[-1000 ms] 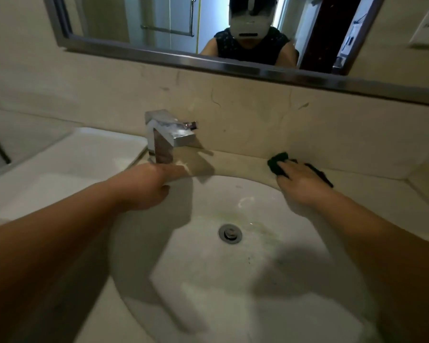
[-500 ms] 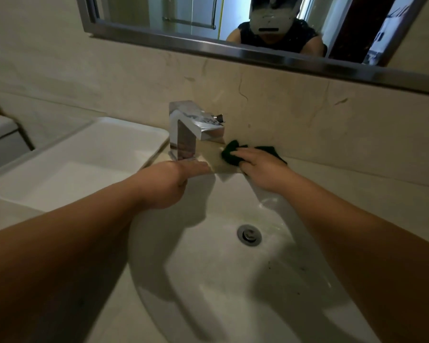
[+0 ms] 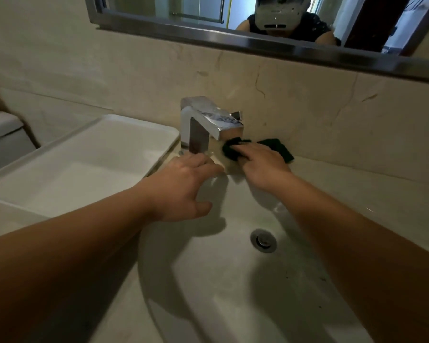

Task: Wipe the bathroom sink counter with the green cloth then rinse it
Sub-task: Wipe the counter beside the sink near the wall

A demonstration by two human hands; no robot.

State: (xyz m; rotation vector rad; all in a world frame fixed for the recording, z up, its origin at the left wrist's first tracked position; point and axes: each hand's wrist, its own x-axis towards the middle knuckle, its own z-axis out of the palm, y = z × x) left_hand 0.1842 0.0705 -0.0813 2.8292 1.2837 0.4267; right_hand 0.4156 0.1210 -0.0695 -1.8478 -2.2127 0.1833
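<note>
The dark green cloth [image 3: 280,147] lies on the beige counter [image 3: 357,184] behind the sink basin [image 3: 233,280], just right of the chrome faucet [image 3: 203,127]. My right hand [image 3: 263,167] presses the cloth flat against the counter with straight fingers; its left end bulges out under the faucet spout. My left hand [image 3: 186,184] rests with straight fingers on the basin's back rim below the faucet and holds nothing.
A white rectangular tray-like basin [image 3: 89,154] sits on the counter to the left of the faucet. The drain [image 3: 263,240] is in the middle of the sink. A steel-framed mirror [image 3: 258,43] hangs on the wall above.
My right hand has slid the cloth leftward along the back counter, from the right side up to the faucet. My left hand has stayed on the rim.
</note>
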